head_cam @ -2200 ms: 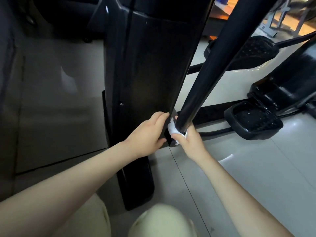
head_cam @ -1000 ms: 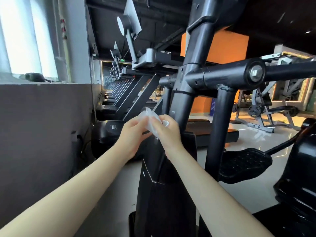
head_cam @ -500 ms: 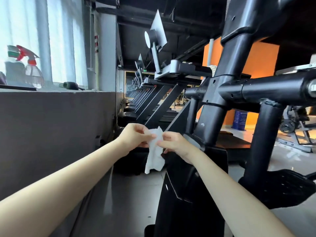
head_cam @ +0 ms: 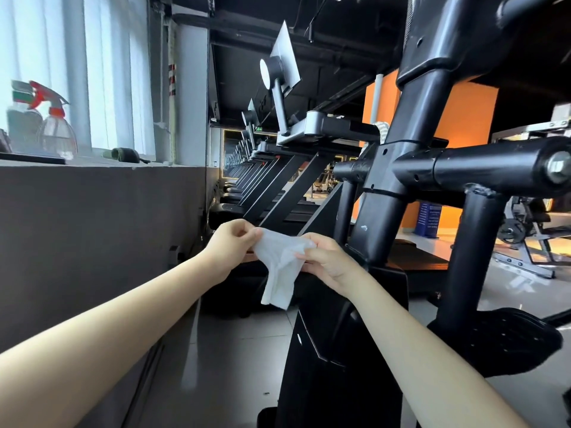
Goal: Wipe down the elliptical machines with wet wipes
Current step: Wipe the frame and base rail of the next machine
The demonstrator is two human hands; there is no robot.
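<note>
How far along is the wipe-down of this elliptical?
Done: no wiped part can be told apart here. In hand: the left hand and right hand pinch the wet wipe, spread between them, off the machine. Left: probably the upright, which shows a white speck, the crossbar and the pedal.

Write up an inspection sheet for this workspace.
Surface: grey tiled floor, glossy.
Job's things: white wet wipe hangs between both hands; black elliptical frame just behind it.
Clutter: spray bottle and a dark bundle on the window ledge.
Hands: left hand and right hand each pinch the wipe's top edge.
Cables: nothing seen on the floor.
Surroundings: row of treadmills along the windowed wall; orange wall beyond.
</note>
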